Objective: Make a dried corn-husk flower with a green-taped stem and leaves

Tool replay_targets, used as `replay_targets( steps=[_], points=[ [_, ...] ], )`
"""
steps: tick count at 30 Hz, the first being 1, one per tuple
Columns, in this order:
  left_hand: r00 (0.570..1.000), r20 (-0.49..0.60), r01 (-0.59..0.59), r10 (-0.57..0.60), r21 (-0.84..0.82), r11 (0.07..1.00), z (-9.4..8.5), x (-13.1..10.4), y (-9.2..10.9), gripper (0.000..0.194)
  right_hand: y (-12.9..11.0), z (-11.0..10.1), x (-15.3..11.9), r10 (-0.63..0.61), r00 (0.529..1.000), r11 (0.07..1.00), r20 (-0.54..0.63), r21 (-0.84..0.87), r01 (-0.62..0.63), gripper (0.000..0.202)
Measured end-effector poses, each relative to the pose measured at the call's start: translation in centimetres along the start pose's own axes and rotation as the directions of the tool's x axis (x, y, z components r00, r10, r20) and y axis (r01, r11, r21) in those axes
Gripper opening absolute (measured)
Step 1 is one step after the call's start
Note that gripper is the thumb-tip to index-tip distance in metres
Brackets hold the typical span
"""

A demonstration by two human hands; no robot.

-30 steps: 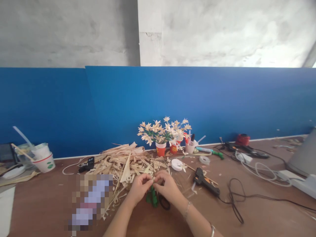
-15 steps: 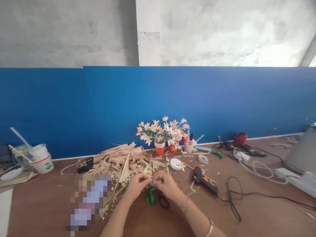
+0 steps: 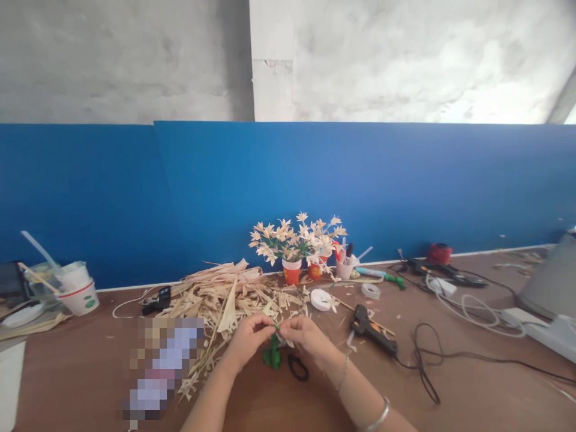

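Observation:
My left hand (image 3: 252,339) and my right hand (image 3: 301,336) meet at the middle of the table. Thumb and fingertips are pinched together on each, with a thin green strip (image 3: 276,328) between them. Just below the fingertips is a crumpled green bundle (image 3: 272,359); whether it joins the strip is unclear. A black scissor-like loop handle (image 3: 297,367) lies under my right hand, its other end hidden. Small white pieces show behind the fingers, too small to name. Beyond both hands spreads a heap of dry, pale husk strips (image 3: 225,294).
Pale flowers (image 3: 297,237) stand in red cups (image 3: 291,275) by the blue partition (image 3: 315,174). White tape rolls (image 3: 320,299) and a black glue gun (image 3: 373,331) lie to the right, with trailing cables (image 3: 423,360). A white cup (image 3: 80,300) stands far left, near a blurred-out object (image 3: 164,372).
My right hand's fingers have straightened slightly and drawn a little to the right. Green now shows between the fingertips, and the green bundle has shifted slightly.

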State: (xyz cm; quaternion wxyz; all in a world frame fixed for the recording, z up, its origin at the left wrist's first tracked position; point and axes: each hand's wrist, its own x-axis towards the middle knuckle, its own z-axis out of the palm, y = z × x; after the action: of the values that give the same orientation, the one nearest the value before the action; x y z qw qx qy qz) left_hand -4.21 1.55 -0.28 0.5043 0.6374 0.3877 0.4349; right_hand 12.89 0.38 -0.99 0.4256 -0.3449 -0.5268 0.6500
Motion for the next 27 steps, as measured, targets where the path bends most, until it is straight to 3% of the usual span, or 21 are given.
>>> replay_targets(
  steps=[6,15,18,20,22,24,27],
  points=[
    [0.999,0.034,-0.035,0.035,-0.004,0.999,0.0,-0.2,0.4,0.016,-0.1,0.6,-0.5,0.056,0.998,0.982,0.022,0.180,-0.059,0.029],
    [0.995,-0.004,-0.102,0.102,0.020,0.995,1.0,-0.4,0.7,0.019,-0.4,0.5,-0.5,0.062,0.997,0.985,0.042,0.159,-0.068,0.030],
    [0.987,-0.065,-0.137,0.146,0.121,0.983,1.0,-0.3,0.5,0.019,0.2,0.3,0.0,0.053,0.995,0.998,-0.087,-0.024,-0.055,0.024],
    [0.985,-0.103,-0.120,0.137,0.153,0.981,0.9,-0.1,0.0,0.020,0.5,0.5,0.1,-0.057,0.977,0.971,-0.208,-0.240,0.006,0.025],
    [0.985,-0.130,-0.095,0.116,0.156,0.983,0.8,0.1,-0.5,0.020,0.5,0.8,0.1,-0.256,0.933,0.869,-0.252,-0.484,0.108,0.025],
    [0.986,-0.137,-0.073,0.093,0.143,0.987,0.8,0.2,-0.9,0.020,0.3,1.2,0.0,-0.432,0.877,0.722,-0.211,-0.664,0.196,0.017],
    [0.990,-0.127,-0.040,0.055,0.122,0.992,1.0,0.2,-1.1,0.020,0.0,1.7,-0.4,-0.548,0.821,0.585,-0.158,-0.774,0.241,0.008]
  ],
)
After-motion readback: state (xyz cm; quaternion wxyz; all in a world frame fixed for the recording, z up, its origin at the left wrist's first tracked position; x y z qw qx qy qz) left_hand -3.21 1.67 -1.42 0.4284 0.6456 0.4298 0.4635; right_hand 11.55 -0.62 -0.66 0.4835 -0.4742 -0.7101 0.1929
